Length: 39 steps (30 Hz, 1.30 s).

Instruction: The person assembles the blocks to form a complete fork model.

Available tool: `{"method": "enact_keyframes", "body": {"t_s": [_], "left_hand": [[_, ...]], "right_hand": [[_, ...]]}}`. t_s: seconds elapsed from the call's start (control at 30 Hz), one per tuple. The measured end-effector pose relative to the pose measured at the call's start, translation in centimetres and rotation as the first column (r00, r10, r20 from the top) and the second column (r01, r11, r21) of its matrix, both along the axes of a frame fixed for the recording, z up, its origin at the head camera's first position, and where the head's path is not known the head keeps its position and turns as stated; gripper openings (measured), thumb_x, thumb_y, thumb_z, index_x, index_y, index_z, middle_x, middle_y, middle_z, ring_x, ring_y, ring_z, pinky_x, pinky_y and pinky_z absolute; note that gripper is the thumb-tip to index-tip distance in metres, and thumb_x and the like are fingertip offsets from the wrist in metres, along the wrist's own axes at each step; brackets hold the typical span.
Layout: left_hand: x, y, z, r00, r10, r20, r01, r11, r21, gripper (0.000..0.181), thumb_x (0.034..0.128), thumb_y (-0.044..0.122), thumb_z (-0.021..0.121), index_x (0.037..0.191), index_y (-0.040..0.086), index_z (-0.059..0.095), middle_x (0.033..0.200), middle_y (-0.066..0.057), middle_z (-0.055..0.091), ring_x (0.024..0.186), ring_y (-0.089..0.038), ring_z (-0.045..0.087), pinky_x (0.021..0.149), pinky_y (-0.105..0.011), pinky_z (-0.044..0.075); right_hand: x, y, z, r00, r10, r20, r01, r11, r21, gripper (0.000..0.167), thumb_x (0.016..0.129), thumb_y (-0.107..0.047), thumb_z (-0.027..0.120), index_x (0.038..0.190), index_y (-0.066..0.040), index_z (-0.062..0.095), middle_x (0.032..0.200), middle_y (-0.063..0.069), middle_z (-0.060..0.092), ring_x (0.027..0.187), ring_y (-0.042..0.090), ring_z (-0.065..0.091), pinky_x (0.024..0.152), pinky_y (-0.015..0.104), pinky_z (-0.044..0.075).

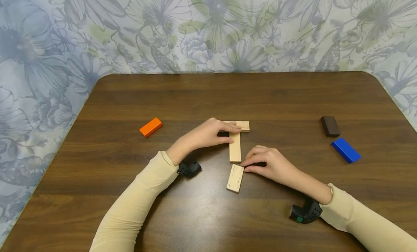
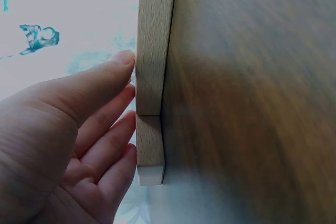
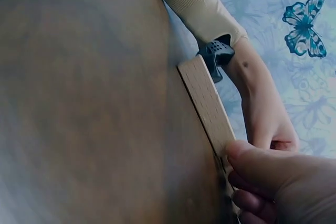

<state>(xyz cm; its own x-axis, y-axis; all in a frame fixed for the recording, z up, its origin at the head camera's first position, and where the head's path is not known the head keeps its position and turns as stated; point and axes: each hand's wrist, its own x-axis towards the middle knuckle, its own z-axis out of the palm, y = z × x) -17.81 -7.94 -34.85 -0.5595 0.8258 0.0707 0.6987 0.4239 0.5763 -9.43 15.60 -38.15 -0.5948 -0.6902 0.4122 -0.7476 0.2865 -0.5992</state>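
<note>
Two plain wooden blocks meet at the table's middle: a crosswise block [image 1: 244, 126] at the far side and a longer block [image 1: 235, 152] running toward me from it. My left hand [image 1: 208, 134] rests its fingertips on the crosswise block and its thumb on the longer one; the left wrist view shows these fingers [image 2: 107, 156] only touching the tops. Just nearer lies a short wooden block [image 1: 235, 179], slightly slanted and apart from the longer one. My right hand [image 1: 272, 163] pinches its far right corner between thumb and fingers; the right wrist view shows the thumb [image 3: 247, 156] against its end.
An orange block [image 1: 151, 127] lies on the brown table [image 1: 97, 179] at the left. Toward the right are a dark brown block [image 1: 330, 126] and a blue block [image 1: 346, 150]. The table's far edge meets a flower-patterned wall [image 1: 208, 31].
</note>
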Motion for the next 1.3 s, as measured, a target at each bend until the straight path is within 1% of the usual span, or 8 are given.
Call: {"method": "enact_keyframes", "body": {"t_s": [0.1, 0.2, 0.37, 0.47, 0.6, 0.73, 1.03, 1.3], "left_hand": [[0.0, 0.1, 0.0, 1.000, -0.003, -0.007, 0.003, 1.000, 0.002, 0.036, 0.0884, 0.017, 0.067, 0.122, 0.006, 0.063, 0.128, -0.006, 0.055, 0.124, -0.016, 0.044, 0.100, -0.023, 0.031], [-0.1, 0.1, -0.1, 1.000, -0.003, -0.012, 0.003, 1.000, 0.001, 0.036, 0.0883, 0.017, 0.067, 0.123, 0.006, 0.063, 0.128, -0.005, 0.055, 0.124, -0.016, 0.044, 0.100, -0.023, 0.032], [-0.1, 0.1, -0.2, 1.000, 0.002, -0.003, -0.002, 1.000, -0.007, 0.037, 0.0884, 0.017, 0.067, 0.123, 0.007, 0.063, 0.128, -0.004, 0.055, 0.124, -0.015, 0.043, 0.100, -0.023, 0.032], [0.0, 0.2, -0.1, 1.000, 0.000, -0.001, 0.000, 1.000, -0.014, 0.037, 0.0888, 0.017, 0.067, 0.124, 0.007, 0.063, 0.129, -0.005, 0.054, 0.124, -0.015, 0.043, 0.100, -0.024, 0.032], [0.0, 0.2, 0.1, 1.000, -0.006, 0.000, 0.006, 1.000, -0.011, 0.036, 0.0888, 0.017, 0.066, 0.123, 0.006, 0.063, 0.129, -0.006, 0.054, 0.124, -0.016, 0.043, 0.100, -0.024, 0.032], [0.0, 0.1, 0.1, 1.000, -0.003, 0.008, 0.003, 1.000, 0.000, 0.036, 0.0884, 0.016, 0.067, 0.123, 0.006, 0.063, 0.128, -0.006, 0.054, 0.124, -0.017, 0.044, 0.100, -0.024, 0.032], [0.0, -0.1, -0.1, 1.000, 0.003, 0.009, -0.003, 1.000, 0.003, 0.037, 0.0878, 0.015, 0.067, 0.124, 0.006, 0.062, 0.128, -0.004, 0.055, 0.124, -0.016, 0.043, 0.099, -0.025, 0.034], [-0.1, 0.1, -0.2, 1.000, 0.000, 0.014, 0.000, 1.000, 0.004, 0.037, 0.0880, 0.015, 0.067, 0.124, 0.006, 0.062, 0.129, -0.004, 0.054, 0.125, -0.016, 0.043, 0.099, -0.025, 0.033]], "right_hand": [[0.3, -0.2, -0.1, 0.999, -0.044, -0.004, 0.044, 0.999, -0.016, 0.019, 0.073, -0.001, 0.078, 0.088, -0.012, 0.075, 0.088, -0.008, 0.064, 0.082, 0.009, 0.058, 0.070, 0.024, 0.048], [0.7, -0.4, -0.2, 0.996, -0.092, 0.018, 0.093, 0.995, -0.025, 0.018, 0.074, -0.003, 0.078, 0.087, -0.014, 0.075, 0.086, -0.010, 0.063, 0.081, 0.008, 0.058, 0.070, 0.023, 0.048], [1.6, -0.5, -0.2, 0.981, -0.177, 0.073, 0.177, 0.984, 0.014, 0.017, 0.075, -0.017, 0.080, 0.091, -0.017, 0.075, 0.090, -0.013, 0.062, 0.086, 0.006, 0.058, 0.073, 0.026, 0.049], [2.6, -0.5, 0.0, 0.972, -0.222, 0.076, 0.216, 0.973, 0.077, 0.032, 0.073, -0.031, 0.081, 0.100, -0.015, 0.073, 0.098, -0.011, 0.061, 0.094, 0.009, 0.055, 0.078, 0.031, 0.048], [4.0, -0.7, 0.1, 0.967, -0.244, 0.066, 0.233, 0.962, 0.145, 0.059, 0.069, -0.046, 0.080, 0.112, -0.010, 0.065, 0.112, -0.004, 0.055, 0.107, 0.015, 0.048, 0.088, 0.038, 0.043], [4.6, -1.3, 0.1, 0.963, -0.263, 0.063, 0.248, 0.952, 0.176, 0.073, 0.065, -0.054, 0.079, 0.117, -0.008, 0.056, 0.119, 0.001, 0.050, 0.113, 0.018, 0.041, 0.094, 0.038, 0.037], [5.3, -2.0, -0.5, 0.958, -0.279, 0.061, 0.262, 0.944, 0.201, 0.072, 0.068, -0.048, 0.080, 0.118, -0.006, 0.049, 0.142, 0.007, 0.035, 0.134, 0.022, 0.026, 0.103, 0.041, 0.029], [5.7, -2.1, -0.6, 0.950, -0.306, 0.060, 0.288, 0.934, 0.210, 0.065, 0.072, -0.041, 0.080, 0.118, -0.008, 0.050, 0.144, 0.006, 0.035, 0.136, 0.021, 0.022, 0.104, 0.042, 0.027]]}}
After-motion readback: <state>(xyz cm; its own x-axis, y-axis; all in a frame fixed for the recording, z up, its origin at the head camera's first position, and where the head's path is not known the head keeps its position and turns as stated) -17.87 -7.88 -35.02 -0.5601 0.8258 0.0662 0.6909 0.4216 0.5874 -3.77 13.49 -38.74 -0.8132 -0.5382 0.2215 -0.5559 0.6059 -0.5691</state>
